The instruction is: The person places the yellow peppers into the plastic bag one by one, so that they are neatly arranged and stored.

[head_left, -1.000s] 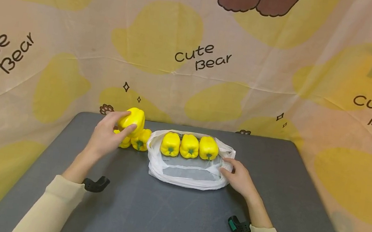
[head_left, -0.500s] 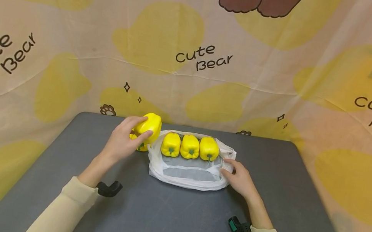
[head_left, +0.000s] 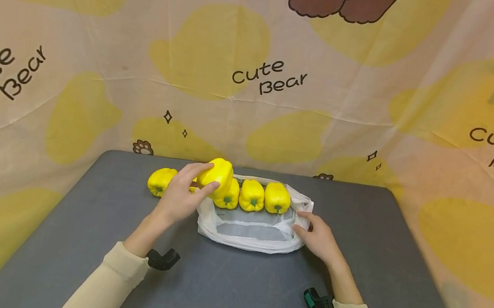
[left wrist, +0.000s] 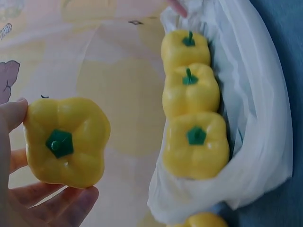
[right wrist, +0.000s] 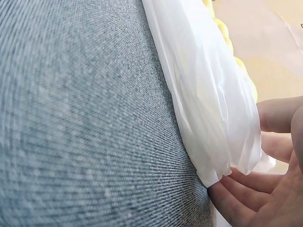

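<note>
My left hand (head_left: pixel 183 195) grips a yellow bell pepper (head_left: pixel 218 175), held up over the left end of a white plastic bag (head_left: pixel 207 221). In the left wrist view the held pepper (left wrist: pixel 87 142) shows its green stem side, with fingers and thumb around it. Three more yellow bell peppers (head_left: pixel 252 196) lie in a row along the far side of the open bag; the held one partly covers the leftmost. At the bag's right end my right hand (head_left: pixel 317 237) holds its rim, fingers against the plastic in the right wrist view.
Left of the bag, a yellow bell pepper (head_left: pixel 160 182) lies on the grey table (head_left: pixel 231 285); another beside it is mostly hidden behind my left hand. A printed cloth (head_left: pixel 213 52) hangs behind the table.
My left hand has carried its bell pepper rightward and slightly down, from above the loose peppers to over the bag's left end. The right hand stays in place at the bag.
</note>
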`<action>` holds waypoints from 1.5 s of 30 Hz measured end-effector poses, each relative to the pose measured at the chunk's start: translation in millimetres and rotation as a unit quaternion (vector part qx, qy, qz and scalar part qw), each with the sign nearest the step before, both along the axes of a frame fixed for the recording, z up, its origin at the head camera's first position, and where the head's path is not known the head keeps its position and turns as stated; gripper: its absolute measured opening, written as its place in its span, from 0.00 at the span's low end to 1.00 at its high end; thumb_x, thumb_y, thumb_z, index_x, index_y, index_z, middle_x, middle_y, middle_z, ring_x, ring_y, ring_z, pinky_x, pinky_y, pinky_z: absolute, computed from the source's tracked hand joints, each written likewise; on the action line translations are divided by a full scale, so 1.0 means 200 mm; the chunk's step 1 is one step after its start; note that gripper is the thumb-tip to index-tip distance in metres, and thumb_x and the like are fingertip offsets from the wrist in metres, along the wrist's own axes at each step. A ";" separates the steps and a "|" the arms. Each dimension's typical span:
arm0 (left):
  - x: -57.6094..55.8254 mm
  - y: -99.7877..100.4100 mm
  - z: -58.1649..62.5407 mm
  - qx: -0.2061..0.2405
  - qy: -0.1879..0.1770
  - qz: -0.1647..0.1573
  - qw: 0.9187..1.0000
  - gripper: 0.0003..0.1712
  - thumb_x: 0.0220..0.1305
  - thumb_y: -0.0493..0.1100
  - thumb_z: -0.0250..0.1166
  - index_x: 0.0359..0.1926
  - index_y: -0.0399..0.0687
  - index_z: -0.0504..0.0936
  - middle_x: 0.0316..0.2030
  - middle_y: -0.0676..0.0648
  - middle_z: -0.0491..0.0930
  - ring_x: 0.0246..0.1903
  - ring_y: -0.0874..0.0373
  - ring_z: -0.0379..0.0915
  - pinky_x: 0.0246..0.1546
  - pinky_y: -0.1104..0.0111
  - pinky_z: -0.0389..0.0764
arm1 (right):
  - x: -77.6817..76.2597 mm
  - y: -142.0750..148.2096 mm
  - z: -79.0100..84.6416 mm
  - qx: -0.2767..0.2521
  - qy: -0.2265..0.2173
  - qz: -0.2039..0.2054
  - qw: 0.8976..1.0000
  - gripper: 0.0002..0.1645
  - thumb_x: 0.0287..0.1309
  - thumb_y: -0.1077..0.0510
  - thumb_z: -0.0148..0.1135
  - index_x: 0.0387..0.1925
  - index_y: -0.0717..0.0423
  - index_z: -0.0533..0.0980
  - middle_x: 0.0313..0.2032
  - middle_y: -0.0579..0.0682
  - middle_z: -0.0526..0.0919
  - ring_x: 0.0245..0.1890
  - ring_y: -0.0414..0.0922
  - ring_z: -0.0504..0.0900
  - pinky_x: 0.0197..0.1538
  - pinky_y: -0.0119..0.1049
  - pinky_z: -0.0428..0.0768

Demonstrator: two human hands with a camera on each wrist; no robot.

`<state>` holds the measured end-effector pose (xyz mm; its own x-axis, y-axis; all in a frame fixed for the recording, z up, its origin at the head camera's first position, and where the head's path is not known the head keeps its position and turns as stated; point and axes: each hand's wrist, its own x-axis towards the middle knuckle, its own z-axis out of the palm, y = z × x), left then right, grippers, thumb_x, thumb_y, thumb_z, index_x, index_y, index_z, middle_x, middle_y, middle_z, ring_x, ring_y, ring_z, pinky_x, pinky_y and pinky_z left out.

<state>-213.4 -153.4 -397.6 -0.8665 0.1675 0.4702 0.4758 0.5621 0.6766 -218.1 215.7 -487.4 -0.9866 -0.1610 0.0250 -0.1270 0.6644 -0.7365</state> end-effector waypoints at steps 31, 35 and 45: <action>0.04 0.37 -0.24 0.017 -0.025 -0.055 0.998 0.29 0.67 0.52 0.68 0.64 0.45 0.78 0.60 0.44 0.78 0.58 0.52 0.73 0.49 0.60 0.83 | 0.02 -0.02 0.02 0.011 0.010 0.007 1.000 0.28 0.67 0.54 0.65 0.64 0.64 0.75 0.62 0.66 0.76 0.65 0.65 0.71 0.66 0.62 0.68; 0.05 0.42 -0.27 0.007 -0.033 -0.060 0.998 0.29 0.67 0.54 0.68 0.64 0.46 0.78 0.60 0.45 0.78 0.56 0.53 0.74 0.50 0.59 0.82 | 0.02 -0.02 0.02 0.010 0.008 0.007 1.000 0.28 0.67 0.54 0.65 0.64 0.63 0.75 0.62 0.66 0.76 0.65 0.65 0.71 0.66 0.62 0.68; 0.08 0.53 -0.34 -0.015 -0.071 -0.085 0.994 0.30 0.71 0.59 0.63 0.66 0.47 0.76 0.61 0.47 0.76 0.54 0.56 0.74 0.50 0.62 0.80 | 0.02 -0.02 0.02 0.007 0.001 0.007 1.000 0.29 0.66 0.54 0.65 0.65 0.63 0.74 0.63 0.65 0.75 0.65 0.64 0.71 0.66 0.62 0.68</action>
<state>-197.2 -48.2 -466.1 -0.8818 0.3293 0.3377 0.4664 0.5022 0.7282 -214.5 212.2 -484.3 -0.9844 -0.1741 0.0252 -0.1375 0.6724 -0.7273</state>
